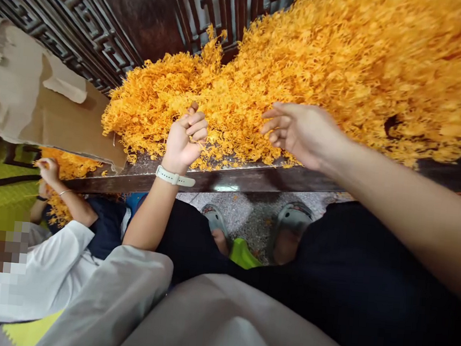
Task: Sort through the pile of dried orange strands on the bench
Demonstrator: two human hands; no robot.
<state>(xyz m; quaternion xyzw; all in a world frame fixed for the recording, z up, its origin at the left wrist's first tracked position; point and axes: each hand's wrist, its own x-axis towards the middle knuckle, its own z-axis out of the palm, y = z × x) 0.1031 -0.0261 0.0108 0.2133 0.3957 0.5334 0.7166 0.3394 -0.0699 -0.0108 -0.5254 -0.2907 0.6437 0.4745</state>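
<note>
Working at one orange pile (305, 61), two hands (183, 142) (300, 133).

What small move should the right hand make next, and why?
Probably lower the right hand into the heap and pinch up a few strands. It hovers open and empty just over the heap, while the left hand seems shut on a small bunch near the table edge.

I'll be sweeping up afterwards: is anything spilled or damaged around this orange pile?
Yes. A few orange bits lie on the speckled floor below the table edge, and strands of the orange pile hang over that edge. The cardboard sheet on the left is torn, its top layer peeled away.
</note>
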